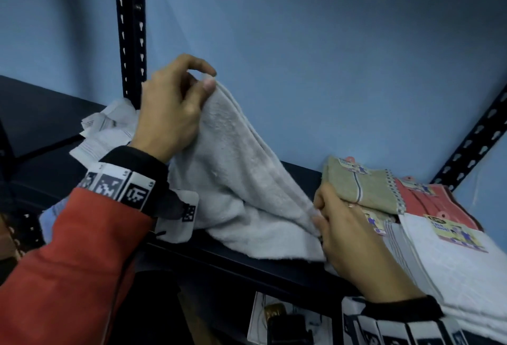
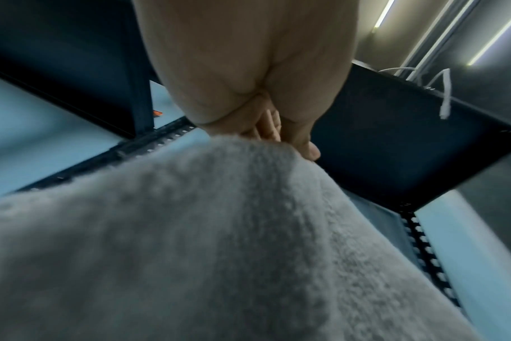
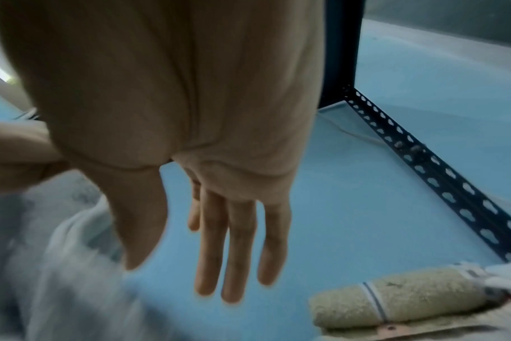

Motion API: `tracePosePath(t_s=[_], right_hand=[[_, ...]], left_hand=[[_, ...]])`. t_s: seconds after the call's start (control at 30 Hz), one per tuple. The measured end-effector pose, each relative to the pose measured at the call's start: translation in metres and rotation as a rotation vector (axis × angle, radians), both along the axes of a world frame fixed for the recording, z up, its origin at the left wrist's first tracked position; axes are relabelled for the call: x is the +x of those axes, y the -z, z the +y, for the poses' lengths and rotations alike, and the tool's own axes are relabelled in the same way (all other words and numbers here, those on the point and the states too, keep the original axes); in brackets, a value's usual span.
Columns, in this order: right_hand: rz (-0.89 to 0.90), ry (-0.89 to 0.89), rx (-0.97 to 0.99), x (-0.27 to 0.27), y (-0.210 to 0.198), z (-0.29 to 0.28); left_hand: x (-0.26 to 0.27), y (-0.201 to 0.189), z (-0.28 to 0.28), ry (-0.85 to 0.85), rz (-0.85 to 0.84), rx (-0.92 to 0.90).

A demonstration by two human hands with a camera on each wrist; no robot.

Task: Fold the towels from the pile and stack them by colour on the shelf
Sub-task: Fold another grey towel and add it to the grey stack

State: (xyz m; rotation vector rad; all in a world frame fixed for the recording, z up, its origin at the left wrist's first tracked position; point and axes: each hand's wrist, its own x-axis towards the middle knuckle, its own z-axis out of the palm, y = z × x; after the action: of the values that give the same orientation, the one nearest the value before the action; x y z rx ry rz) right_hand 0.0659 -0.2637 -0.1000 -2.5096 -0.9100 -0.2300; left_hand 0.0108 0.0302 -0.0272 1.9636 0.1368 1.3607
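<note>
A pale grey towel (image 1: pixel 241 180) lies half spread on the dark shelf (image 1: pixel 247 261). My left hand (image 1: pixel 210 78) pinches its top corner between thumb and fingertips and holds it raised above the shelf. The left wrist view shows the same towel (image 2: pixel 219 242) draped just below the left hand (image 2: pixel 289 140). My right hand (image 1: pixel 318 209) is low at the towel's right edge, thumb against the cloth. Seen from the right wrist, the right hand (image 3: pixel 175 274) has straight fingers and holds nothing, with the towel (image 3: pixel 58 265) beside the thumb.
Folded stacks stand on the right of the shelf: a beige towel (image 1: pixel 359 185) (image 3: pixel 394 300), red towels (image 1: pixel 428 202) and white towels (image 1: pixel 452 262). A crumpled striped white towel (image 1: pixel 107 130) lies behind my left hand by the perforated post (image 1: pixel 131 29). The blue wall is close behind.
</note>
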Motion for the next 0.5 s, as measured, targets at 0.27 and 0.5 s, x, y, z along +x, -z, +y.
tracePosePath(t_s=[0.27,0.5], right_hand=[[0.101,-0.224,0.715,-0.024,-0.041,0.011],[-0.039,-0.240,0.804,-0.026,-0.047,0.004]], left_hand=[[0.002,-0.005,-0.087,0.500,0.151,0.139],[0.003,0.006,-0.113,0.695,0.292,0.070]])
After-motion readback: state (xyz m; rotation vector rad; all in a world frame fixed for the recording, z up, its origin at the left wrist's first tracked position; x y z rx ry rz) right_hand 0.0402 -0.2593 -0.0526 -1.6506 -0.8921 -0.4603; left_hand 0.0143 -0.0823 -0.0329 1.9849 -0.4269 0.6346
